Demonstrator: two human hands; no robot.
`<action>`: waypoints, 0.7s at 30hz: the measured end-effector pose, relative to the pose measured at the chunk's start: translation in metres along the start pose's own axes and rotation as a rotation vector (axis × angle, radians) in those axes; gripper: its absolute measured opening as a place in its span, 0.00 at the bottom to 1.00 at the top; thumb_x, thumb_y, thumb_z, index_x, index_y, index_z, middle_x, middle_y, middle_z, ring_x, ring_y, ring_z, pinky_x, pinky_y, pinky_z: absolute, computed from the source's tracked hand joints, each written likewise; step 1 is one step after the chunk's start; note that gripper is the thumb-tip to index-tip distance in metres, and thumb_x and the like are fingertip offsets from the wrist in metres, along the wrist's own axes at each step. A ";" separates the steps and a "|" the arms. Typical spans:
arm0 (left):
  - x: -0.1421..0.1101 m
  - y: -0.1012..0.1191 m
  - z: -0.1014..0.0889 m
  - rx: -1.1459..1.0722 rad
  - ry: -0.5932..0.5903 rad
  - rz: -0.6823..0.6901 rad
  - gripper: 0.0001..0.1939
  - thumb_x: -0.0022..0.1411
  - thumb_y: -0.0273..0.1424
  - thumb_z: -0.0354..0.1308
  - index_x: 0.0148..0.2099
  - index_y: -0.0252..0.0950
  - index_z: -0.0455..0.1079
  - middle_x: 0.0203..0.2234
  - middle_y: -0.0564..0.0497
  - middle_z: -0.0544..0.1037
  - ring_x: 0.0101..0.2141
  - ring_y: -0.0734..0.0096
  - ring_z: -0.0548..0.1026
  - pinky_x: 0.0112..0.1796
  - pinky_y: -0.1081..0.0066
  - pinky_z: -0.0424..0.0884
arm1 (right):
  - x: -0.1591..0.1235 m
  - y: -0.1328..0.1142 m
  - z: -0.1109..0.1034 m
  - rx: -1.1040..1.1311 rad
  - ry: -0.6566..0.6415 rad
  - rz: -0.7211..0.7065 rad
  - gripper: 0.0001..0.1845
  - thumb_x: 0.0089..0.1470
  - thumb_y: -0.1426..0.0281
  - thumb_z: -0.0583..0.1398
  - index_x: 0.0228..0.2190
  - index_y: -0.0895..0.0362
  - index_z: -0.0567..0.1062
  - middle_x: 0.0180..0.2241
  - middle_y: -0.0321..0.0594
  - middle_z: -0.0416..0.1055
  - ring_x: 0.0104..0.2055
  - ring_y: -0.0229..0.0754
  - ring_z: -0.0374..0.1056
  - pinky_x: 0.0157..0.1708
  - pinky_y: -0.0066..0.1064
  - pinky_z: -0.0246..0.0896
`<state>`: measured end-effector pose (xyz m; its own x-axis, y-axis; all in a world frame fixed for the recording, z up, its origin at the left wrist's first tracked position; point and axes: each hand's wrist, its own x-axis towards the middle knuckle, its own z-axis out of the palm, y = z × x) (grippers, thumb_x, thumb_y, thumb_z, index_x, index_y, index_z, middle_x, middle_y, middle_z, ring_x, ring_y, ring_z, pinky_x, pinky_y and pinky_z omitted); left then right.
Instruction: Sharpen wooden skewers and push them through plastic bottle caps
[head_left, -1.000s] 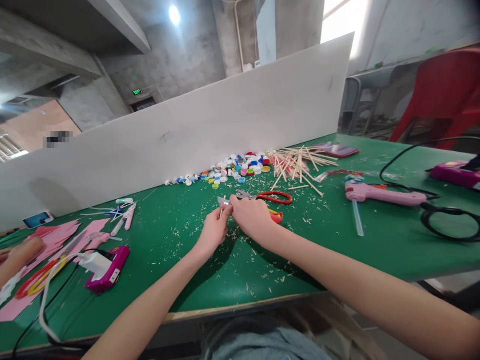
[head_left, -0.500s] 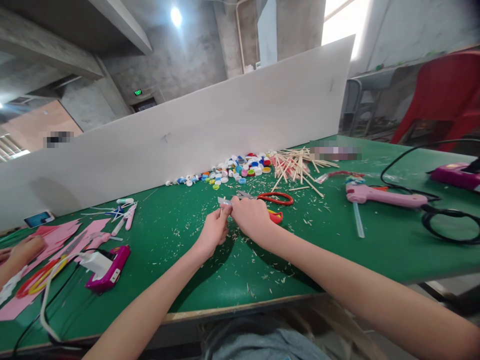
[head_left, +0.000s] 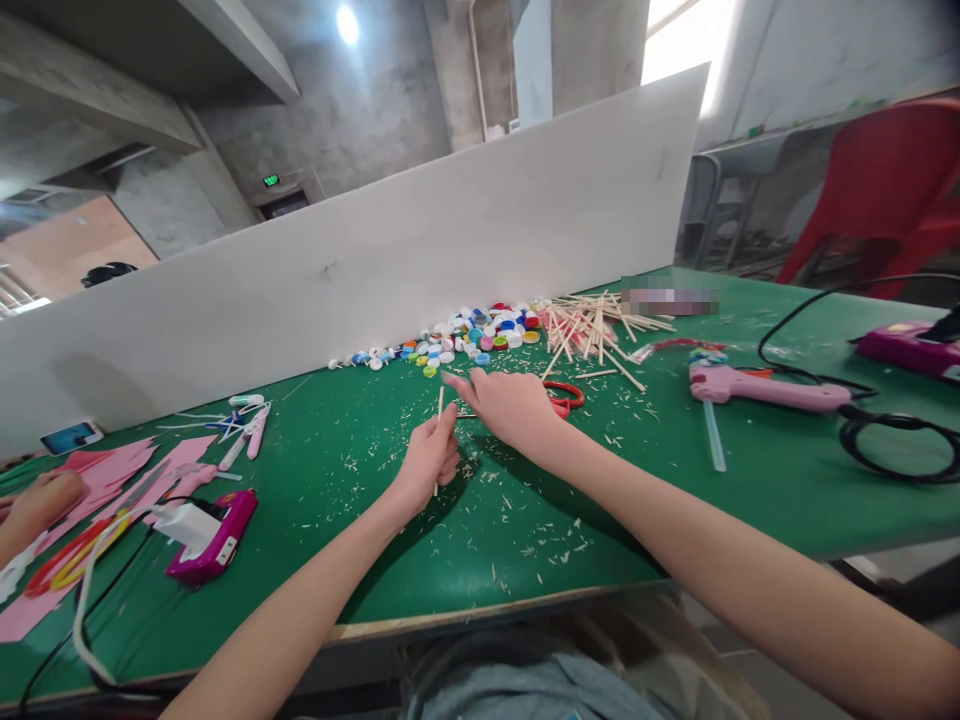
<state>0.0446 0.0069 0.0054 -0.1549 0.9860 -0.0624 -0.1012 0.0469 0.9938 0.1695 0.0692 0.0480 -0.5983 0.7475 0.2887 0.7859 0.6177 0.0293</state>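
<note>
My left hand (head_left: 430, 456) is closed around a thin wooden stick (head_left: 441, 400), which stands nearly upright with its top above my thumb. My right hand (head_left: 517, 408) is closed on a knife, mostly covered by my fingers. A narrow strip of its blade (head_left: 466, 416) shows between my hands, close to the stick. Just beyond my right hand lie scissors, their red handle (head_left: 574, 392) showing and their blades hidden. Pale wood shavings (head_left: 525, 550) are scattered on the green table (head_left: 420, 585) around and under both hands.
Colourful bottle caps (head_left: 480, 335) and a heap of wooden sticks (head_left: 592, 330) lie along the white partition (head_left: 420, 240). A pink glue gun (head_left: 772, 392) is at right. At left are a magenta power strip (head_left: 217, 545), pink sheets (head_left: 124, 465) and another person's hand (head_left: 45, 500).
My right hand has shifted slightly right and up, away from my left hand. The stick's upper end now shows clearly. The knife's angle has changed, and the scissors are more covered.
</note>
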 end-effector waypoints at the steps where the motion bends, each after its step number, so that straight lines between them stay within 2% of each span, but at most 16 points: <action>1: 0.000 0.000 0.000 -0.019 -0.014 -0.003 0.30 0.49 0.59 0.56 0.26 0.40 0.47 0.12 0.65 0.44 0.11 0.87 0.43 0.11 0.83 0.39 | 0.000 -0.002 0.002 -0.003 0.009 -0.037 0.23 0.66 0.61 0.41 0.51 0.57 0.67 0.39 0.51 0.72 0.37 0.47 0.71 0.32 0.33 0.56; 6: 0.000 0.001 0.001 -0.064 -0.045 0.010 0.30 0.47 0.59 0.57 0.28 0.40 0.49 0.13 0.66 0.44 0.11 0.88 0.43 0.12 0.84 0.39 | -0.001 -0.008 0.005 0.001 0.050 -0.115 0.27 0.66 0.56 0.39 0.41 0.59 0.69 0.33 0.48 0.73 0.35 0.48 0.71 0.30 0.34 0.55; 10: 0.000 0.000 -0.001 -0.059 -0.062 0.043 0.29 0.47 0.56 0.59 0.29 0.40 0.50 0.13 0.66 0.46 0.11 0.88 0.44 0.11 0.84 0.40 | -0.002 -0.008 0.004 0.004 0.058 -0.126 0.27 0.66 0.56 0.38 0.40 0.60 0.68 0.33 0.48 0.73 0.35 0.48 0.71 0.29 0.33 0.53; 16: 0.001 -0.005 -0.002 -0.014 -0.051 0.110 0.28 0.46 0.53 0.63 0.30 0.39 0.53 0.13 0.67 0.48 0.10 0.88 0.47 0.11 0.84 0.43 | -0.002 -0.008 0.005 0.002 0.040 -0.140 0.23 0.65 0.57 0.42 0.41 0.60 0.67 0.33 0.48 0.74 0.34 0.48 0.71 0.27 0.32 0.51; 21: 0.002 -0.003 -0.003 0.063 -0.020 0.135 0.26 0.47 0.53 0.62 0.30 0.39 0.54 0.12 0.67 0.48 0.10 0.88 0.48 0.10 0.82 0.44 | -0.004 -0.011 0.004 0.013 0.024 -0.104 0.22 0.65 0.58 0.40 0.41 0.59 0.66 0.34 0.48 0.74 0.34 0.45 0.70 0.27 0.31 0.50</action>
<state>0.0414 0.0078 0.0021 -0.1428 0.9870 0.0735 -0.0188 -0.0770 0.9969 0.1630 0.0607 0.0431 -0.6724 0.6733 0.3076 0.7177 0.6947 0.0481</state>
